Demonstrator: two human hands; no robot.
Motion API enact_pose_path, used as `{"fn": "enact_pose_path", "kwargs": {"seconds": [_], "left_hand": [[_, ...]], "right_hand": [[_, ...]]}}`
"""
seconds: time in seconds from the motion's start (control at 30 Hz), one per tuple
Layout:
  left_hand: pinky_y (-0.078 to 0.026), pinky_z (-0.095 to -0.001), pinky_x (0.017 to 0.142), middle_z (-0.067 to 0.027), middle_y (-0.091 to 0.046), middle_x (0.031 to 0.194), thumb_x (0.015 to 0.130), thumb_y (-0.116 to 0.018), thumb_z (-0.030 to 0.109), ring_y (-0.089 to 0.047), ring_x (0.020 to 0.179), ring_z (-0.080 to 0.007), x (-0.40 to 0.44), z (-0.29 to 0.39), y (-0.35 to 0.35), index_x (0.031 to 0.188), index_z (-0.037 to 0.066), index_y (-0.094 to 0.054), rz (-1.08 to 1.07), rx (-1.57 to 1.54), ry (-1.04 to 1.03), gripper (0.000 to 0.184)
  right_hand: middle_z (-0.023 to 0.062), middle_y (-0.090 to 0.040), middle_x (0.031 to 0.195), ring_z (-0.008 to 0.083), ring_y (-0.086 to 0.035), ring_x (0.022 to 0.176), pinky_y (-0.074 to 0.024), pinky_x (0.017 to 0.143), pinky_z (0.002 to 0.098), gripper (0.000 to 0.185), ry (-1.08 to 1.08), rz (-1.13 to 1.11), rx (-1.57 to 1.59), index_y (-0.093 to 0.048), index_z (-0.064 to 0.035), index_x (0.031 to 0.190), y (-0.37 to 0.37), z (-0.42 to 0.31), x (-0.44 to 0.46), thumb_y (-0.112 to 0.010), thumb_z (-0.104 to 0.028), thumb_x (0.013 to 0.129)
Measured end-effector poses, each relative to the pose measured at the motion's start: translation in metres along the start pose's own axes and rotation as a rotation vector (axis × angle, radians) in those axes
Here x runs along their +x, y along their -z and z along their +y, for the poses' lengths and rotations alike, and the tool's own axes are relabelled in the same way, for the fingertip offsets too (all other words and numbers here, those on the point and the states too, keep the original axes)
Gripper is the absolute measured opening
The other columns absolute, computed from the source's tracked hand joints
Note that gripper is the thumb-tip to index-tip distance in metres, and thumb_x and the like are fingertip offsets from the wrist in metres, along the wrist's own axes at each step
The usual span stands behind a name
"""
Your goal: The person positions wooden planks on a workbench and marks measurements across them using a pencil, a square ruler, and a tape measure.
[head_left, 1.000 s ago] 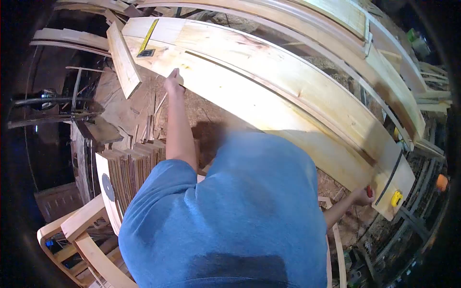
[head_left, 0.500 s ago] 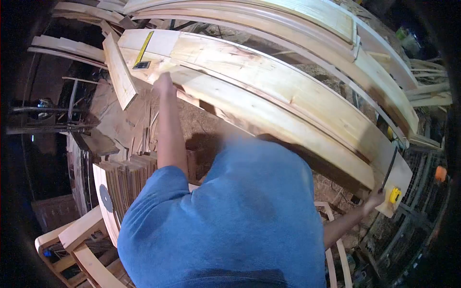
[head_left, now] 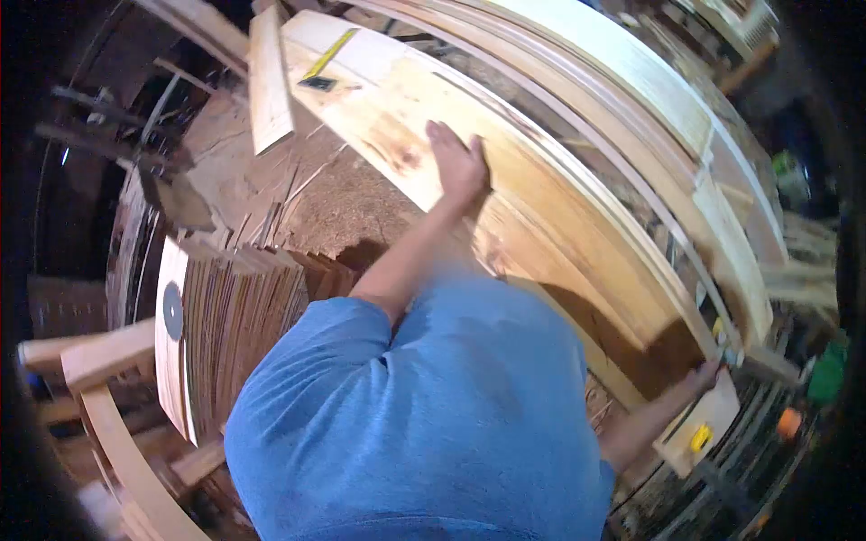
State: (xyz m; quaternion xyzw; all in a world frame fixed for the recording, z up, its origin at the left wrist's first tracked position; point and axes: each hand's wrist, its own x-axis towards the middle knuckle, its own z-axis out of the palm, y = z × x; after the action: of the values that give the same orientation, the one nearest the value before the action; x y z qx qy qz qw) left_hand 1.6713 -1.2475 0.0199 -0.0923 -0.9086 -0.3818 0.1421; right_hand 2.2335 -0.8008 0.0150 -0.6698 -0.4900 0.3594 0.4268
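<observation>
Both hands are over a long plank [head_left: 577, 212]: the left hand [head_left: 460, 167] open with fingers apart near the plank's left part, though contact cannot be confirmed, and the right hand [head_left: 704, 377] at its right end, the grip too hidden to tell. Nearest, beside the person's blue shirt [head_left: 424, 415], stand a wooden frame [head_left: 126, 460] and a tight stack of boards [head_left: 244, 307] bearing a grey disc [head_left: 173, 311]. Past them stretches the worktop [head_left: 370, 108], its knotted near edge now exposed; half a second earlier the plank was tilted up along that side, and it now appears to sit towards the far edge, suggesting it is being shifted across the worktop. A yellow tape measure [head_left: 701, 438] rests near the worktop's right end, a square [head_left: 330, 56] near its left end, beside a short board [head_left: 271, 86]. Long boards [head_left: 577, 81] run beyond the far edge.
</observation>
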Motion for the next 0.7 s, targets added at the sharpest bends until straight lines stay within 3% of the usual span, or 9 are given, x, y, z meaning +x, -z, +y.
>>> {"fn": "enact_pose_path", "kwargs": {"seconds": [0.1, 0.23, 0.33, 0.43, 0.5, 0.57, 0.6, 0.63, 0.7], "left_hand": [[-0.009, -0.0514, 0.119, -0.0381, -0.012, 0.153, 0.096, -0.048, 0.044, -0.007, 0.146, -0.0473, -0.003, -0.007, 0.004, 0.144, -0.019, -0.018, -0.064, 0.067, -0.063, 0.084], [-0.024, -0.0540, 0.112, -0.0364, -0.033, 0.140, 0.089, -0.061, 0.035, -0.030, 0.133, -0.0476, 0.008, -0.009, 0.016, 0.127, -0.014, -0.043, 0.091, 0.074, -0.164, 0.064], [-0.036, -0.0509, 0.096, -0.0253, -0.052, 0.108, 0.083, -0.066, 0.029, -0.046, 0.107, -0.0418, 0.058, -0.028, 0.028, 0.106, -0.007, -0.051, 0.137, 0.030, -0.028, 0.045], [-0.032, -0.0486, 0.105, -0.0255, -0.052, 0.118, 0.078, -0.070, 0.035, -0.046, 0.114, -0.0408, 0.112, -0.078, 0.032, 0.110, -0.010, -0.054, 0.267, 0.291, -0.096, 0.057], [-0.028, -0.0449, 0.110, -0.0238, -0.056, 0.128, 0.077, -0.067, 0.050, -0.045, 0.126, -0.0351, 0.145, -0.101, 0.039, 0.120, -0.006, -0.057, 0.097, 0.491, -0.112, 0.072], [-0.047, -0.0425, 0.093, -0.0223, -0.069, 0.105, 0.076, -0.065, 0.056, -0.066, 0.097, -0.0337, 0.177, -0.101, 0.056, 0.106, -0.002, -0.068, -0.354, 0.647, -0.209, 0.066], [-0.051, -0.0444, 0.087, -0.0204, -0.071, 0.098, 0.077, -0.064, 0.058, -0.068, 0.087, -0.0357, 0.183, -0.110, 0.049, 0.104, 0.000, -0.069, -0.281, 0.529, -0.053, 0.064], [-0.050, -0.0449, 0.092, -0.0192, -0.071, 0.102, 0.078, -0.064, 0.059, -0.067, 0.096, -0.0364, 0.211, -0.146, 0.027, 0.108, 0.003, -0.069, -0.518, 0.679, -0.210, 0.064], [-0.050, -0.0438, 0.093, -0.0223, -0.066, 0.114, 0.077, -0.060, 0.062, -0.063, 0.107, -0.0369, 0.204, -0.144, 0.040, 0.110, 0.001, -0.068, -0.371, 0.495, -0.057, 0.070]], "right_hand": [[0.0158, -0.069, 0.094, 0.0315, -0.065, 0.085, -0.0542, 0.079, 0.0416, 0.041, -0.020, 0.119, -0.175, -0.069, -0.0036, 0.105, -0.004, 0.023, 0.054, -0.069, -0.036, 0.079], [0.0180, -0.071, 0.095, 0.0327, -0.067, 0.086, -0.0543, 0.080, 0.0420, 0.052, -0.062, 0.216, -0.331, -0.074, -0.0053, 0.101, -0.010, 0.044, 0.095, -0.068, -0.054, 0.081], [0.0179, -0.072, 0.095, 0.0330, -0.068, 0.087, -0.0543, 0.079, 0.0411, 0.047, -0.033, 0.267, -0.398, -0.074, -0.0057, 0.100, -0.005, 0.045, 0.076, -0.072, -0.049, 0.081], [0.0152, -0.073, 0.095, 0.0327, -0.069, 0.089, -0.0539, 0.078, 0.0410, 0.034, 0.191, 0.340, -0.437, -0.071, -0.0054, 0.098, -0.011, 0.036, -0.004, -0.076, -0.033, 0.079], [0.0158, -0.072, 0.097, 0.0331, -0.069, 0.089, -0.0536, 0.078, 0.0421, 0.032, 0.355, 0.322, -0.481, -0.068, -0.0055, 0.100, -0.014, 0.029, -0.042, -0.075, -0.029, 0.079], [0.0166, -0.072, 0.098, 0.0348, -0.069, 0.090, -0.0533, 0.078, 0.0440, 0.031, 0.352, 0.279, -0.624, -0.065, -0.0064, 0.101, -0.016, 0.016, -0.068, -0.072, -0.028, 0.080], [0.0168, -0.072, 0.098, 0.0359, -0.069, 0.090, -0.0531, 0.078, 0.0452, 0.030, 0.320, 0.283, -0.746, -0.065, -0.0070, 0.101, -0.020, 0.006, -0.079, -0.070, -0.028, 0.081], [0.0151, -0.072, 0.099, 0.0361, -0.068, 0.093, -0.0522, 0.080, 0.0449, 0.030, 0.292, 0.276, -0.763, -0.064, -0.0073, 0.102, -0.022, 0.001, -0.086, -0.070, -0.027, 0.081], [0.0139, -0.071, 0.099, 0.0364, -0.067, 0.097, -0.0511, 0.082, 0.0449, 0.028, 0.287, 0.274, -0.748, -0.065, -0.0081, 0.102, -0.021, 0.002, -0.090, -0.070, -0.026, 0.081]]}}
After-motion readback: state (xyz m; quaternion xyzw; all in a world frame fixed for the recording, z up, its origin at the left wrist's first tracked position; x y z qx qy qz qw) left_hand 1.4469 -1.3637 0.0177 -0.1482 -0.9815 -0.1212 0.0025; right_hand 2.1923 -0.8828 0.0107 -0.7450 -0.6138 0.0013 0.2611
